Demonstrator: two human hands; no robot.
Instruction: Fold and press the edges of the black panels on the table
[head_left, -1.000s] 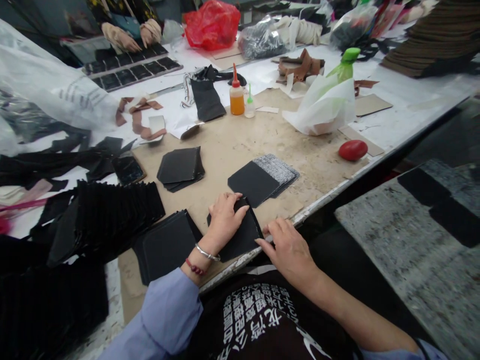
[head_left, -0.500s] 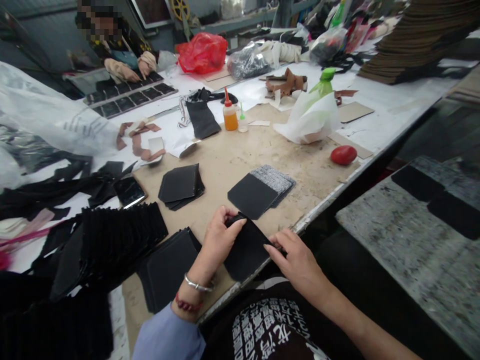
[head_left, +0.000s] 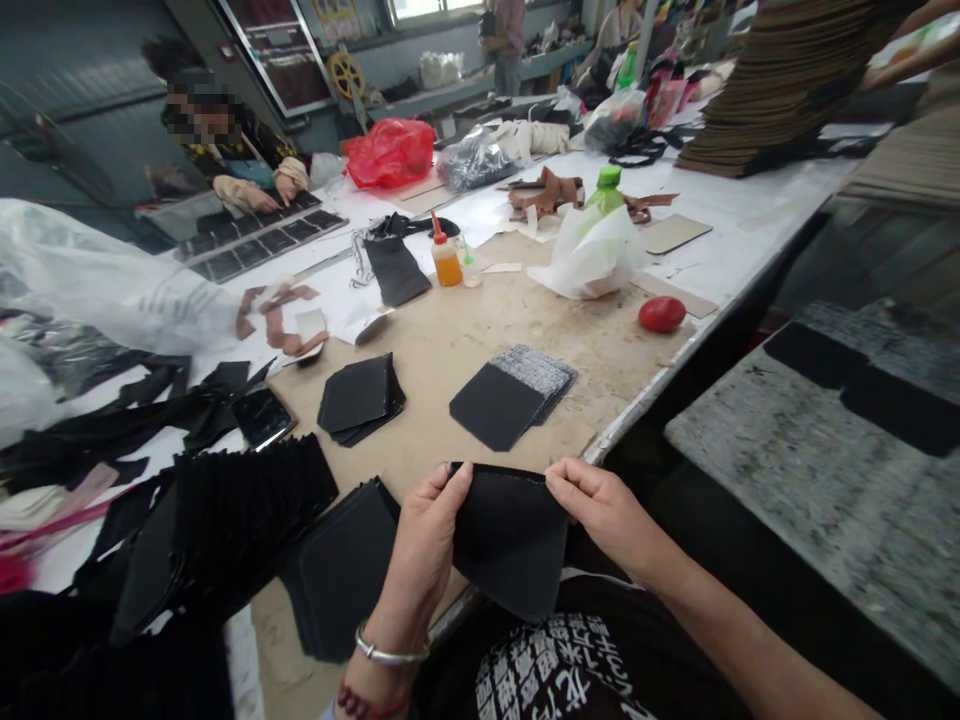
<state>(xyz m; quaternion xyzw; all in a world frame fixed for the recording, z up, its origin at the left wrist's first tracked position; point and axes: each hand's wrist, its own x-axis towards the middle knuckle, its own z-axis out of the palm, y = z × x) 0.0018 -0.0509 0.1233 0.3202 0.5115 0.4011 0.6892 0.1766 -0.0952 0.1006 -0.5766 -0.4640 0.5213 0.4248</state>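
Observation:
A black fabric piece with cut corners hangs between my two hands at the table's near edge. Thumb and fingers of my left hand pinch its upper left corner. At the upper right corner, my right hand pinches the same piece, and the top edge runs fairly straight between them. Just beyond lie black pieces partly covered by a speckled grey-white patch. A small stack of black pieces sits to their left. Closer to my left forearm is another black stack.
Many black pieces stand in a row at left, by a phone. Farther back are a glue bottle, a red egg-shaped object and a red bag. A co-worker works at far left. A grey board lies right.
Both hands have lifted the black piece, and its top edge has turned from slanting to nearly level. My view has tilted up slightly, showing more of the room.

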